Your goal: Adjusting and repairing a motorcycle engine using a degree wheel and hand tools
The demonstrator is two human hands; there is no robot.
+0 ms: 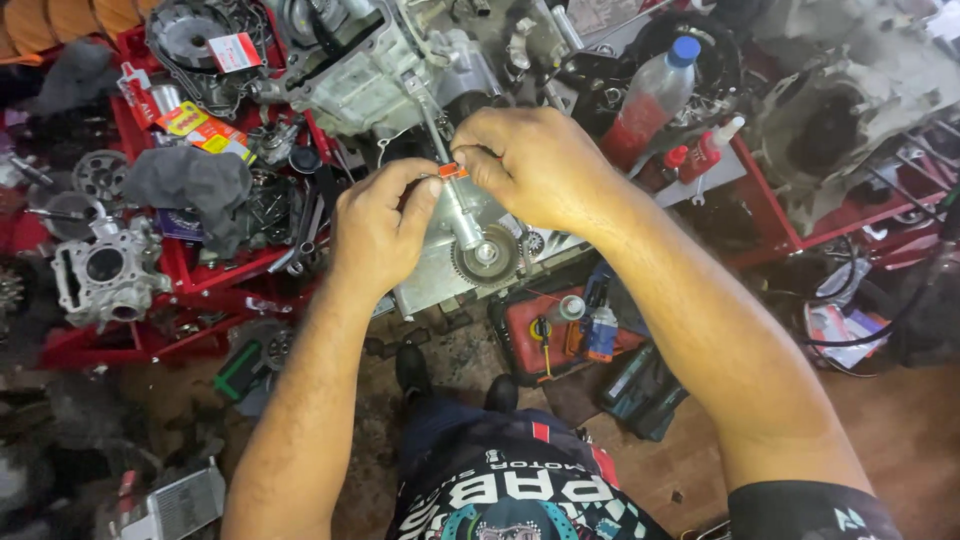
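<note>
Pinching a small orange piece together, both hands meet above the grey metal shaft with toothed gear; left hand curls from below, right hand arches over, forearms converging.

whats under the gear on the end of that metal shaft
Under the gear lies a flat grey metal plate, and below its edge a red case on the floor. The left hand and right hand cover the shaft's upper part.
</note>
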